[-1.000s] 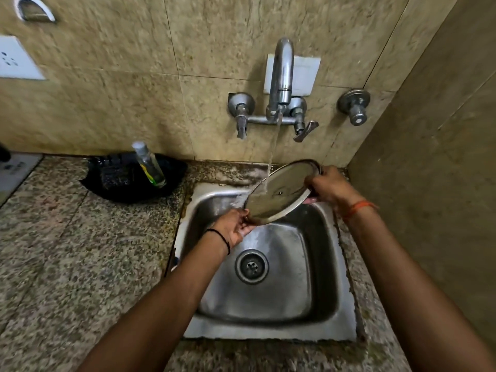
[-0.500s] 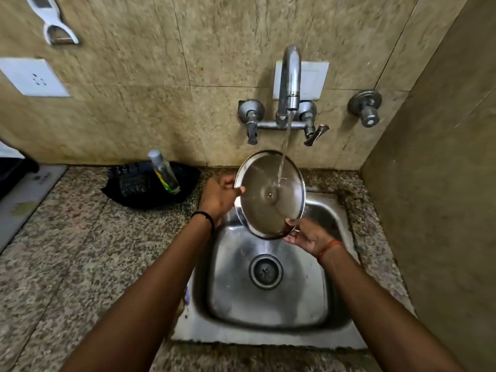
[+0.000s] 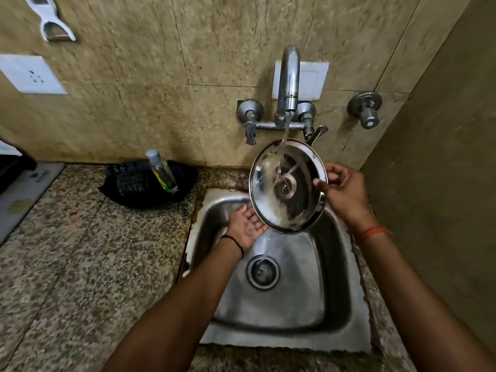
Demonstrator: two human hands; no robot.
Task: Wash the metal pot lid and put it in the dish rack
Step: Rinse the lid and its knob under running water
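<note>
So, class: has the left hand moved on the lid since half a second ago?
Yes. The left hand has dropped from the lid's upper left edge to below its lower left, nearer the drain.

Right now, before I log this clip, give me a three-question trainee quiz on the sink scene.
1. True or false: water from the tap is landing on the pot lid.
2. Which hand has a grip on the lid's rim? A) left hand B) right hand
3. Fill in: the clear bottle leans in a ____ basin on the counter.

Key: 1 true; 2 B; 3 black.
</note>
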